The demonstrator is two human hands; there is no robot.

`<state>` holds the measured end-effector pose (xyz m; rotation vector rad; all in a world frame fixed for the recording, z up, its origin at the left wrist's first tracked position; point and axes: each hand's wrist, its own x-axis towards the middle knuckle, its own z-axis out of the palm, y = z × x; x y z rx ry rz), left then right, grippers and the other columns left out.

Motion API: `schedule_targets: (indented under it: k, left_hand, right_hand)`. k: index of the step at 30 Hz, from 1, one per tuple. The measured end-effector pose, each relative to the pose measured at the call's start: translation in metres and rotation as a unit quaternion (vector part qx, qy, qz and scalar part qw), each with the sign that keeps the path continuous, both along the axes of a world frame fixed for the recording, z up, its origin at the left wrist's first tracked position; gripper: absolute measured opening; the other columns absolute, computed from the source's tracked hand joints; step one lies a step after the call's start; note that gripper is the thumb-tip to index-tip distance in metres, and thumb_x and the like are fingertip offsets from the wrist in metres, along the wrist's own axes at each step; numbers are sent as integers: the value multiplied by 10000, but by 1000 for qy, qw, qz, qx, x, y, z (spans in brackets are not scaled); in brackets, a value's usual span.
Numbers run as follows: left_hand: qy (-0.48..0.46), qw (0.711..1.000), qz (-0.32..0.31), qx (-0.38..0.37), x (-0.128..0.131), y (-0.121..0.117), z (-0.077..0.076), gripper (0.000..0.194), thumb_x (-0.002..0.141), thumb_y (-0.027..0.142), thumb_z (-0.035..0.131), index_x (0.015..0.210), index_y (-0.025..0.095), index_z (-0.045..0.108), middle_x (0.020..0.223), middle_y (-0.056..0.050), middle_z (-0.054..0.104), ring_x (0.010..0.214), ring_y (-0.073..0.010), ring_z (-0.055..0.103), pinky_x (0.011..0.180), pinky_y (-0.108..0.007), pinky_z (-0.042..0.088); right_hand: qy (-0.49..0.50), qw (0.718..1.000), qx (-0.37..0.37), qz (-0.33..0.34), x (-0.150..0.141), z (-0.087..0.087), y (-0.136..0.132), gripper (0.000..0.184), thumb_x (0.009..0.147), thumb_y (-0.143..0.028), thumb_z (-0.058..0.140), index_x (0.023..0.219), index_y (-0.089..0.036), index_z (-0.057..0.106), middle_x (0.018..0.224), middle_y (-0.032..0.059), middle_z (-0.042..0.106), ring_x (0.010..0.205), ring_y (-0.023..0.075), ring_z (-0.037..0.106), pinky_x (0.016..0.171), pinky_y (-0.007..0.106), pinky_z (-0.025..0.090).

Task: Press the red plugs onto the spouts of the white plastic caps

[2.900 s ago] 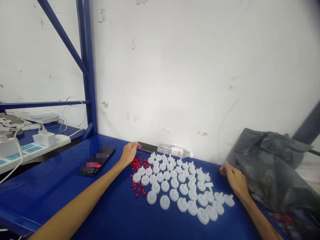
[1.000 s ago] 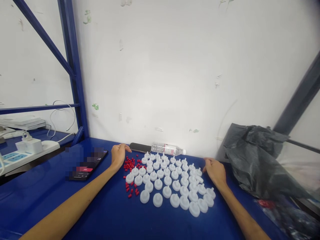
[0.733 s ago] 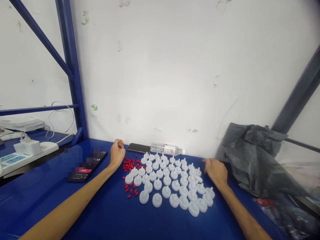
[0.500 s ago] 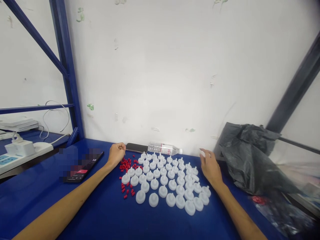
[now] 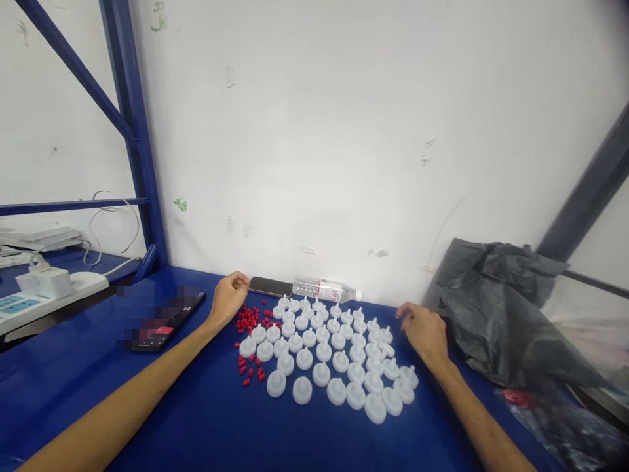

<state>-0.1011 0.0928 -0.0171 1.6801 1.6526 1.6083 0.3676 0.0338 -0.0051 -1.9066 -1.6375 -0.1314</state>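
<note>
Several white round plastic caps [image 5: 324, 351], each with a small stem, lie in rows on the blue table [image 5: 206, 419]. A scatter of small red pieces [image 5: 249, 321] lies at their left edge. My left hand [image 5: 228, 298] rests beside the red pieces, fingers curled in a loose fist; whether it holds anything is hidden. My right hand [image 5: 423, 330] lies palm down at the right edge of the caps, fingers spread and touching the table, holding nothing.
A dark phone [image 5: 269, 286] and a lying water bottle [image 5: 324, 289] sit against the white wall. Another phone [image 5: 164, 322] lies left. A grey plastic bag [image 5: 496, 314] fills the right side. A power strip with chargers [image 5: 44, 292] sits far left behind a blue frame post [image 5: 135, 137].
My right hand has drawn in from the bag to the right edge of the caps, lifted briefly, then settled again. My left hand's fingers have curled into a fist.
</note>
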Motion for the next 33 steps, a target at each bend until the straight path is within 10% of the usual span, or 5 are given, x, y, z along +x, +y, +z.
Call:
schedule_targets:
  k: [7, 27, 33]
  left_hand:
    - [-35, 999, 33, -1, 2, -9, 4, 446, 618, 78, 464, 991, 190, 679, 1068, -79, 783, 1031, -248, 730, 765, -308, 585]
    - [-70, 997, -35, 19, 10, -13, 10, 392, 431, 227, 339, 661, 178, 652, 395, 60, 474, 410, -125, 408, 495, -240, 330]
    - [-77, 996, -52, 7, 14, -15, 12, 356, 438, 238, 343, 630, 177, 636, 375, 63, 426, 387, -116, 369, 468, -238, 298]
  right_hand:
    - [-11, 999, -31, -7, -12, 7, -5, 235, 706, -102, 476, 657, -241, 659, 591, -11, 694, 604, 170, 580, 605, 265, 300]
    - [-27, 998, 58, 15, -2, -10, 3, 531, 876, -96, 466, 1371, -267, 559, 1042, 32, 819, 775, 212, 763, 686, 275, 494]
    - [-6, 1000, 27, 10, -6, -2, -3, 449, 749, -24, 456, 1013, -261, 732, 943, -8, 826, 672, 167, 747, 686, 247, 489]
